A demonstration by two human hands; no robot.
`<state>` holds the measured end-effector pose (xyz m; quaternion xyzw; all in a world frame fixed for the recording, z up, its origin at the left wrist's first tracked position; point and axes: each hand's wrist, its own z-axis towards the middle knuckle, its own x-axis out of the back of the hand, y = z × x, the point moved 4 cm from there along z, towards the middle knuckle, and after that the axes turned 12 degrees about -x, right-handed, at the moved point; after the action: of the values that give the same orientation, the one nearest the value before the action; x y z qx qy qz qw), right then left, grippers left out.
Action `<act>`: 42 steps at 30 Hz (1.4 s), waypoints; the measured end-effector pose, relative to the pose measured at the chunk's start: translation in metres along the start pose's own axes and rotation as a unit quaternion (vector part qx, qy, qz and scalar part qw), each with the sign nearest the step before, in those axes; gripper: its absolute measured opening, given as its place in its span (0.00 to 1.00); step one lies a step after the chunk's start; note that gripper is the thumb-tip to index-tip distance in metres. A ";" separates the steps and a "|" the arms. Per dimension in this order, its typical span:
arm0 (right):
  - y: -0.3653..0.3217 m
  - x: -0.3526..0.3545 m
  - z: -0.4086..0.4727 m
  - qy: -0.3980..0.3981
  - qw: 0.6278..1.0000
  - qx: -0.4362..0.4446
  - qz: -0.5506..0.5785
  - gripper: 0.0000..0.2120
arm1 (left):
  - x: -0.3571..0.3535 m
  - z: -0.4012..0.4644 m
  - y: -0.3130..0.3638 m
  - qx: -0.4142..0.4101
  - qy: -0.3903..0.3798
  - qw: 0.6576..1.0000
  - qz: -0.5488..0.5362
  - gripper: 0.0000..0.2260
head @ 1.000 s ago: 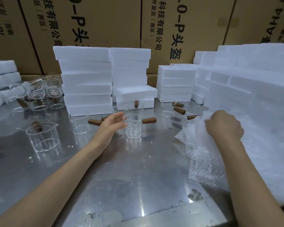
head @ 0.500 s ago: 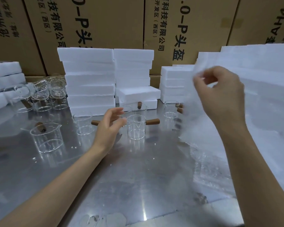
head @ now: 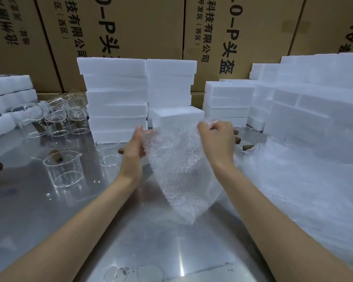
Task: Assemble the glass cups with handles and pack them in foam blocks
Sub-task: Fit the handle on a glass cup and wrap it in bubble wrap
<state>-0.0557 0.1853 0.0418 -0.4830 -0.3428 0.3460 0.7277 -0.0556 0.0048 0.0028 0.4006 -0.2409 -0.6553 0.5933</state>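
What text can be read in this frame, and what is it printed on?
"科技有限公司" with "(西区)": left-centre carton
"0-P头", cut off below by foam blocks: same carton
"科技有限公司", "开发区(西区)", "0-P头盔": centre carton
"AH", partly cut off: right carton
Far-left carton: print too skewed and blurred to read
Foam blocks, cups, bubble wrap: no text

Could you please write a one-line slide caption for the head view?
Both hands, left and right, hold up a bubble-wrap sheet over the steel table, between glass cups and foam blocks.
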 end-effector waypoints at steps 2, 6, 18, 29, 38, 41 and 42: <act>0.005 0.005 0.007 0.043 0.999 -0.008 0.020 0.23 | 0.001 0.000 0.005 0.015 0.007 1.000 0.026 0.28; 0.013 0.011 0.016 0.076 0.997 -0.030 0.004 0.22 | 0.003 0.000 0.009 0.006 -0.035 0.997 0.068 0.20; 0.019 0.003 0.018 -0.038 0.992 -0.114 -0.044 0.20 | 0.010 0.011 -0.002 -0.037 -0.010 0.987 0.154 0.12; 0.020 -0.014 0.006 -0.194 0.969 -0.146 -0.031 0.18 | 0.035 0.021 0.005 -0.069 0.076 0.969 0.225 0.11; 0.018 -0.015 -0.003 -0.197 0.935 -0.200 0.217 0.11 | 0.017 0.007 0.037 -0.271 0.073 0.868 0.409 0.22; 0.019 -0.020 -0.009 -0.238 0.913 -0.198 0.266 0.20 | -0.007 -0.003 0.037 -0.307 -0.036 0.868 0.389 0.24; 0.020 -0.022 -0.010 -0.252 0.910 -0.193 0.268 0.21 | -0.014 -0.006 0.035 -0.304 -0.072 0.868 0.385 0.25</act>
<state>-0.0624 0.1686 0.0166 -0.5841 -0.4326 0.5652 0.3901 -0.0305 0.0136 0.0299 0.0275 -0.2064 -0.4431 0.8719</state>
